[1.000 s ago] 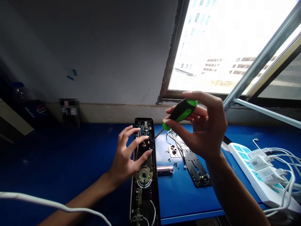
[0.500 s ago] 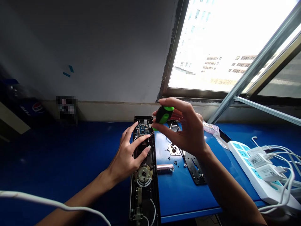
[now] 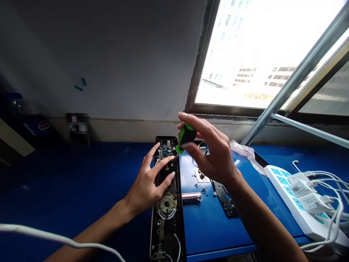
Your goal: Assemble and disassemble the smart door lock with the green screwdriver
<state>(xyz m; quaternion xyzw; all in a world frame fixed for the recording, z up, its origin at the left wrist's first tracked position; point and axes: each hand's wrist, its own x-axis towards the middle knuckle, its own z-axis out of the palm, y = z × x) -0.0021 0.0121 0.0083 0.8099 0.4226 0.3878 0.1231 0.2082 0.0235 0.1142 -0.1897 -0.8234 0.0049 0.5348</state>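
My right hand (image 3: 214, 151) grips a green and black screwdriver (image 3: 187, 136) by its handle, fingertips around it. Its shaft points down and left toward the right edge of a long black device housing (image 3: 178, 203); the tip's exact contact is hard to see. Across the housing's upper part lies my left hand (image 3: 149, 178), fingers spread, with the index finger near the screwdriver tip. Inside the open housing are a blue circuit board (image 3: 165, 153) with thin wires, a round metal part (image 3: 167, 204) and a metal latch mechanism (image 3: 160, 233) lower down.
Right of the housing lie small black screws (image 3: 204, 191), a pinkish cylinder (image 3: 191, 197), a square metal plate (image 3: 201, 175) and a black mounting plate (image 3: 225, 200). A white power strip (image 3: 286, 203) with chargers stands farther right. A white cable (image 3: 62, 238) crosses the lower left.
My right hand has turned the screwdriver handle, and its fingers have shifted around it. My left hand has stayed in place on the housing.
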